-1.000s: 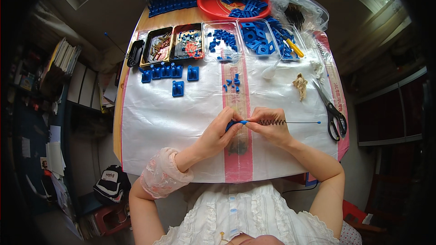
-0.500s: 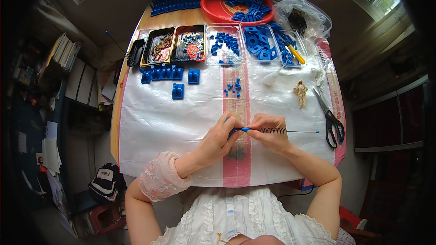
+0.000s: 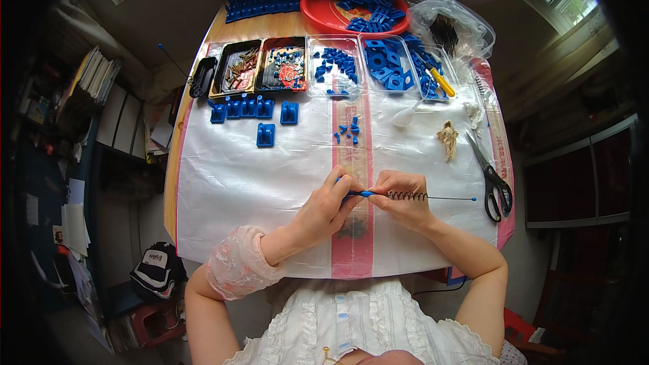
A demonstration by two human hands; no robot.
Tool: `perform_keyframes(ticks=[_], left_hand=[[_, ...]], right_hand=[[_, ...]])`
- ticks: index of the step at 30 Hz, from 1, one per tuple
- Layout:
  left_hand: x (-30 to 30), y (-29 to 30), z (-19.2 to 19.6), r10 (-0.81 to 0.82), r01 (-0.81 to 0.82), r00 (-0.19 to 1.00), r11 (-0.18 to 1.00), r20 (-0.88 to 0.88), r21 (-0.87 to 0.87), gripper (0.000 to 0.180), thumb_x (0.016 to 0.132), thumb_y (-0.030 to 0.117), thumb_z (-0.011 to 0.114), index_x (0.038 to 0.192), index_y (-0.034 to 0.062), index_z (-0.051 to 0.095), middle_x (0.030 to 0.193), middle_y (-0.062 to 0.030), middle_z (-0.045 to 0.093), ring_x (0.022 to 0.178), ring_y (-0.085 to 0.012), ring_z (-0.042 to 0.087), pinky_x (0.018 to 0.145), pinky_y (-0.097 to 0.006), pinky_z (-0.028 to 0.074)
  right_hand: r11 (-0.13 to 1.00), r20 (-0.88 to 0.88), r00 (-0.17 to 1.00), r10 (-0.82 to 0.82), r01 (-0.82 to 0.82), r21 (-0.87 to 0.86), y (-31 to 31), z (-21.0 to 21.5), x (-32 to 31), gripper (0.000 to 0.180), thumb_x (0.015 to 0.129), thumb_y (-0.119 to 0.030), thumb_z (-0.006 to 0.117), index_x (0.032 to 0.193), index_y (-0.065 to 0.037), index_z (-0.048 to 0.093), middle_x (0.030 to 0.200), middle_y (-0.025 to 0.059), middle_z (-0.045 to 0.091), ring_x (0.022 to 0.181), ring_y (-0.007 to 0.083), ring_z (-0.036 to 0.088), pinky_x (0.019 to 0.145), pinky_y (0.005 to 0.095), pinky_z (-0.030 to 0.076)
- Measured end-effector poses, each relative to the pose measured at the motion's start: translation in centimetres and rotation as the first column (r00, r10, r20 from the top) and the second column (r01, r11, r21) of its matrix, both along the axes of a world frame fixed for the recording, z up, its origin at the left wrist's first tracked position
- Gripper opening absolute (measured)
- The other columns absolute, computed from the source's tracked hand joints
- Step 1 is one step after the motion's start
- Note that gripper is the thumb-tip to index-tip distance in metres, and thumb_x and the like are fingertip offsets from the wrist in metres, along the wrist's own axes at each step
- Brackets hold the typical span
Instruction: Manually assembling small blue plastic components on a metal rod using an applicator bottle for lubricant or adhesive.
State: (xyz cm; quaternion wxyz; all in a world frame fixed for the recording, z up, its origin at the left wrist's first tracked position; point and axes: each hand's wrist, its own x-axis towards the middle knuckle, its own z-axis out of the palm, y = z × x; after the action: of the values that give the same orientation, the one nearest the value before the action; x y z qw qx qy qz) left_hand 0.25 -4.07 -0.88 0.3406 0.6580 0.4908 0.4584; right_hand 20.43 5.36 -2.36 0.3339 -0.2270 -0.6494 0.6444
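Observation:
Over the middle of the white sheet, my two hands meet at a small blue plastic part [image 3: 366, 194]. My left hand [image 3: 329, 204] is closed round the part's left end and hides most of it. With pinched fingers, my right hand [image 3: 403, 197] grips a thin rod with a black coil spring [image 3: 407, 197]. The rod sticks out to the right past my fingers and ends in a small blue tip [image 3: 474, 199]. Just beyond my hands lie several tiny blue pieces [image 3: 354, 130]. Farther left stand blue brackets [image 3: 265, 135] on square bases.
Trays of brass screws [image 3: 242, 69], small hardware [image 3: 284, 67] and blue parts [image 3: 334, 67] line the far side. Behind them sits a red basin [image 3: 318, 19] beside a rack of upright springs [image 3: 263, 8]. Black scissors [image 3: 499, 192] and a crumpled cloth [image 3: 447, 140] lie right; a yellow-handled screwdriver [image 3: 442, 82] rests on a tray.
Both hands keep their hold in nearly the same place. The blue tip of the rod has dipped very slightly toward me.

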Motion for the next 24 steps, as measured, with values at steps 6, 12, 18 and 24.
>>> perform_keyframes(ticks=[6,12,18,24], left_hand=[[-0.24,0.18,0.37,-0.008,0.008,0.999,1.0,-0.031,0.005,0.015,0.098,0.001,0.064,0.111,0.0014,0.057,0.105,-0.0168,0.052,0.092,-0.0384,0.061,0.079,-0.044,0.05],[-0.38,0.19,0.62,-0.011,0.01,0.999,0.999,-0.037,-0.035,0.013,0.099,0.002,0.063,0.111,0.0012,0.058,0.105,-0.0166,0.053,0.093,-0.0364,0.06,0.081,-0.043,0.049],[-0.44,0.28,0.22,-0.019,0.019,0.998,1.0,-0.052,-0.013,0.013,0.098,0.001,0.063,0.111,0.0015,0.059,0.103,-0.0153,0.052,0.094,-0.0341,0.057,0.083,-0.041,0.048],[-0.43,0.36,-0.06,-0.009,0.013,0.996,0.999,-0.093,0.046,0.015,0.096,-0.003,0.062,0.11,0.0018,0.058,0.104,-0.0139,0.052,0.096,-0.0309,0.055,0.086,-0.037,0.046]], right_hand=[[0.999,0.002,1.0,-0.001,0.001,-0.04,0.12,-0.1,-0.04,0.006,0.087,0.006,0.078,0.091,0.002,0.078,0.084,0.0038,0.069,0.072,0.0051,0.057,0.06,0.0222,0.042],[0.997,0.007,1.0,-0.001,0.002,-0.072,0.15,-0.19,-0.17,0.006,0.088,0.005,0.078,0.093,0.002,0.078,0.085,0.0041,0.07,0.074,0.005,0.059,0.061,0.0215,0.043],[0.998,0.019,1.0,0.001,0.001,-0.06,0.22,-0.31,0.01,0.007,0.088,0.004,0.079,0.094,0.001,0.079,0.086,0.0036,0.071,0.074,0.0048,0.06,0.062,0.0211,0.044],[0.999,0.014,1.0,-0.001,0.002,-0.049,0.16,-0.38,-0.02,0.006,0.088,0.004,0.079,0.093,0.001,0.079,0.085,0.0029,0.07,0.074,0.0045,0.059,0.061,0.0214,0.043]])
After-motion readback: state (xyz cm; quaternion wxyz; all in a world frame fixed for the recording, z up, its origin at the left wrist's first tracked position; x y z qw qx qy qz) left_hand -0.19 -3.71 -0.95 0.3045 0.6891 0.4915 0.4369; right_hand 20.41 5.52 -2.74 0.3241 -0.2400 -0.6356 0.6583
